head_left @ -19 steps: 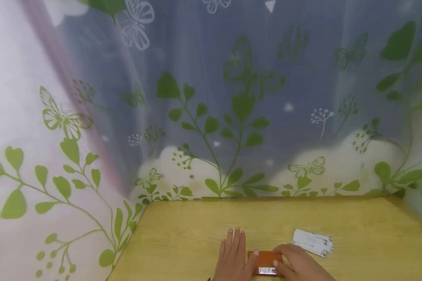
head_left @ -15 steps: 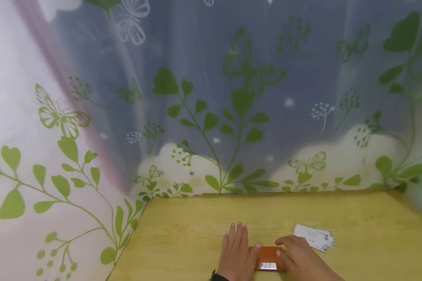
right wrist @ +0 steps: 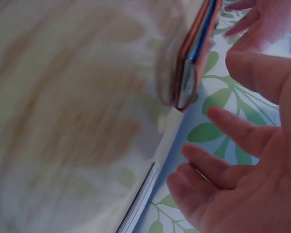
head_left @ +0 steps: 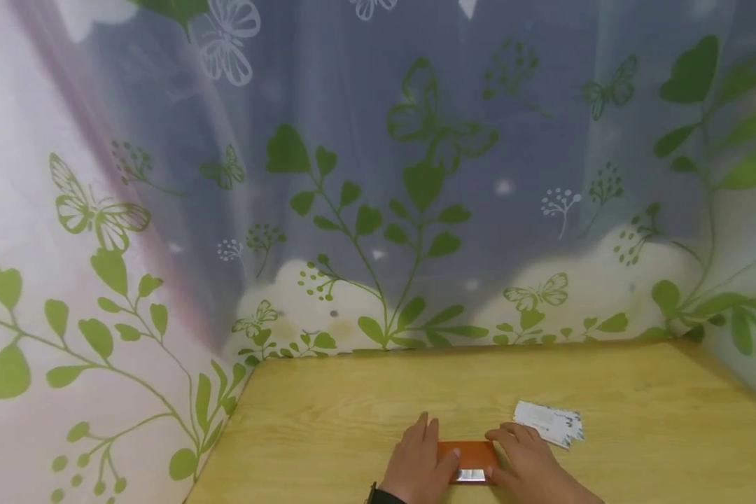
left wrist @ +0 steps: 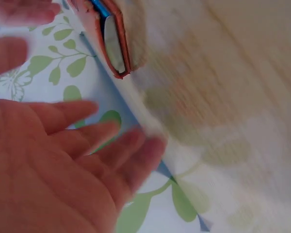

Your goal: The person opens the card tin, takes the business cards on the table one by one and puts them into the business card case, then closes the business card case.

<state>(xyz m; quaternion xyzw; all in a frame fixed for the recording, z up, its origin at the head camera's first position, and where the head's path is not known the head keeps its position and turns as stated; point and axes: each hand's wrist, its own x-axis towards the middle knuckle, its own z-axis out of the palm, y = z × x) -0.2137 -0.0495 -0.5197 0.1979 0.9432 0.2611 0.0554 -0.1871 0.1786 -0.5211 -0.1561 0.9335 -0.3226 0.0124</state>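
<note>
A flat orange wallet [head_left: 469, 453] lies on the table between my hands, with a pale shiny patch near its front edge. Seen edge-on in the left wrist view, the wallet [left wrist: 120, 46] has blue and white layers between its reddish-brown covers. My left hand [head_left: 416, 458] is at its left side, fingers extended, thumb over the left part. At the right side is my right hand [head_left: 532, 462], fingers loosely bent, fingertips right at the edge. The right wrist view shows the wallet [right wrist: 179, 92] beyond the loosely spread fingers of the right hand [right wrist: 247, 170].
White paper pieces or cards [head_left: 548, 422] with a dark print and jagged right edge lie behind my right hand. The wood-grain table [head_left: 327, 399] meets a curtain [head_left: 353, 175] printed with leaves and butterflies. A dark band [head_left: 386, 495] circles the left wrist.
My left hand has lifted from lying flat with fingers stretched forward to a more arched pose. The right hand stays by the wallet's right edge. The head view has shifted slightly.
</note>
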